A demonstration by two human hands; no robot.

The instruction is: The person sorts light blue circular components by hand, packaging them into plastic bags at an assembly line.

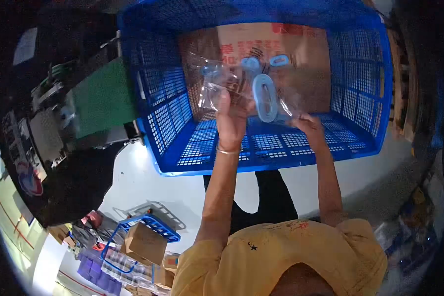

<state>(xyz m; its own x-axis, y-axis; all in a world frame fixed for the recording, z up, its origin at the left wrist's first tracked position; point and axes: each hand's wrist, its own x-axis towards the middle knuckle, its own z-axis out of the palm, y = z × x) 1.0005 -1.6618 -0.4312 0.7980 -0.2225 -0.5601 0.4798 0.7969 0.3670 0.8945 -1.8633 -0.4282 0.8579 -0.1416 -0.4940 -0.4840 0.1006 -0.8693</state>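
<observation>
A light blue oval coil (265,97) in clear plastic packaging is held up over a blue plastic crate (165,170). My left hand (230,123) is around the left part of the clear bag (212,93), thumb up, the other fingers partly hidden by plastic. At the packaging's right edge, my right hand (310,129) is closed, pinching the film; it is slightly blurred. Beyond my hands, inside the crate, a smaller light blue oval piece (279,60) and a light blue rounded piece (250,63) lie near printed cardboard (301,89).
A dark machine with a green panel (103,101) stands left of the crate. On the floor behind at lower left is a blue-framed trolley (155,227) near a cardboard box (144,243) and purple stacked goods (98,271). Wooden pallets (402,84) stand at the right.
</observation>
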